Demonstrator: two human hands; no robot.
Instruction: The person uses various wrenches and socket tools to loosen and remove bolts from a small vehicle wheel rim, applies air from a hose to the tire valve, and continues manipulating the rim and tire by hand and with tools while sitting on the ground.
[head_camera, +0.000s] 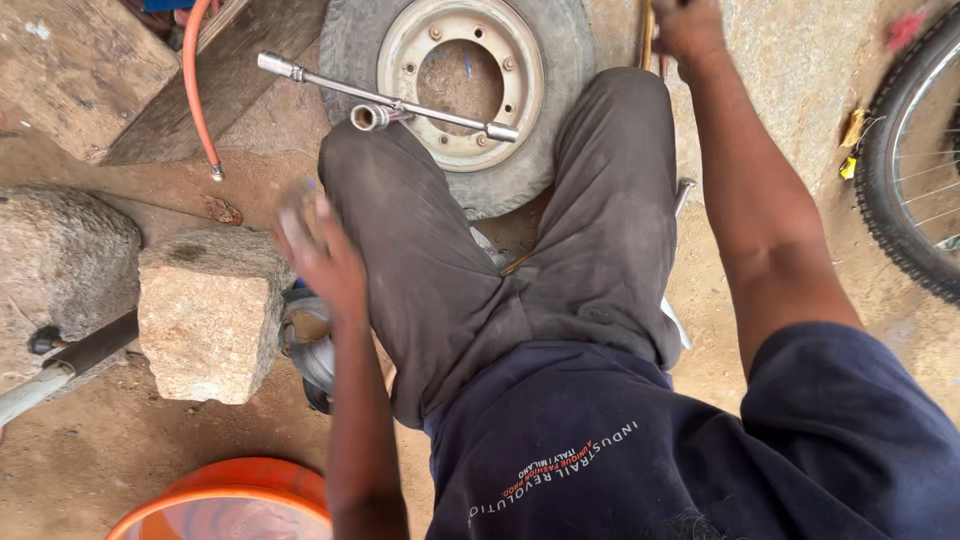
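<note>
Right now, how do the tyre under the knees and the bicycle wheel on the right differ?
The tyre lies flat on the ground, fat and worn, around a pale steel rim with bolt holes; a cross wrench rests on it. The bicycle wheel stands at the frame's edge, only partly in view, its tread thin and knobbly, with fine wire spokes instead of a solid rim. Both are black rubber on dusty ground.

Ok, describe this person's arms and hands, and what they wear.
Both arms are bare from the upper arm down. The left hand is blurred, the right hand partly cut off by the frame edge; no gloves, rings or watch show. Short dark navy sleeves belong to a shirt with small printed lettering, worn with dusty grey trousers.
</note>
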